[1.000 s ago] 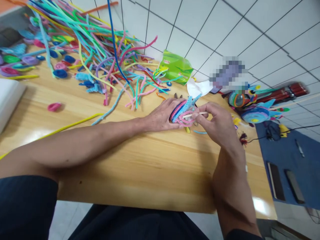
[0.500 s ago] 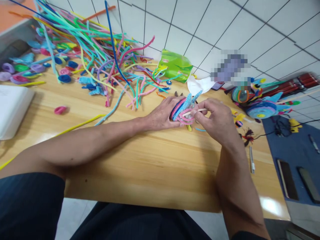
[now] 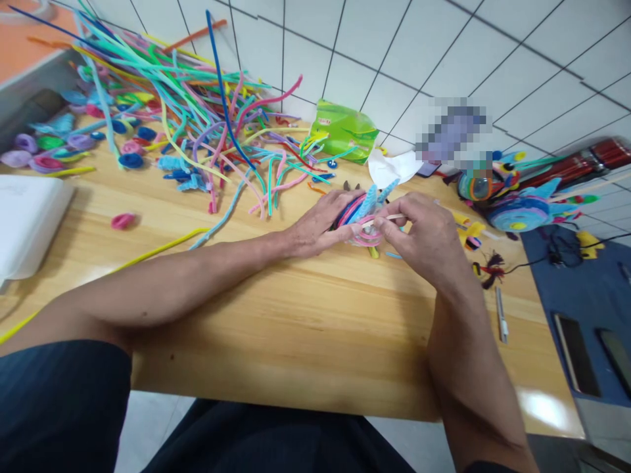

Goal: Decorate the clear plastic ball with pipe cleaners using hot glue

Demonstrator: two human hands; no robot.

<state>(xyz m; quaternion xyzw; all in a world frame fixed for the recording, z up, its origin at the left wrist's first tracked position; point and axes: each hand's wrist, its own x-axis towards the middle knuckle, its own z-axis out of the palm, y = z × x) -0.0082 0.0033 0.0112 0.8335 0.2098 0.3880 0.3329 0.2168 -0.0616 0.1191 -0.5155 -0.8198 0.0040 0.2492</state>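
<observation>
A coiled pipe-cleaner craft (image 3: 365, 205) in pink, dark blue and light blue is held just above the table or on it; I cannot tell which. My left hand (image 3: 320, 223) is wrapped round its left side, with the thumb laid over the pink loops at the front. Pinched in the fingers of my right hand (image 3: 421, 230) is a thin pale stick (image 3: 396, 217), its far end against the pink loops beside my left thumb. Two light blue fuzzy pieces stick up from the craft's top. Short yellow and blue bits lie just below it.
Loose pipe cleaners (image 3: 197, 98) heap along the wall at the back left. A green packet (image 3: 345, 131) stands behind my hands. To the right are a finished-looking blue coiled craft (image 3: 520, 210), a red flask (image 3: 582, 167) and a utility knife (image 3: 501, 315). A white box (image 3: 32, 220) sits at left.
My left thumb has come forward over the pink loops, next to the stick's end. My right hand keeps its pinch on the stick. The view has shifted slightly.
</observation>
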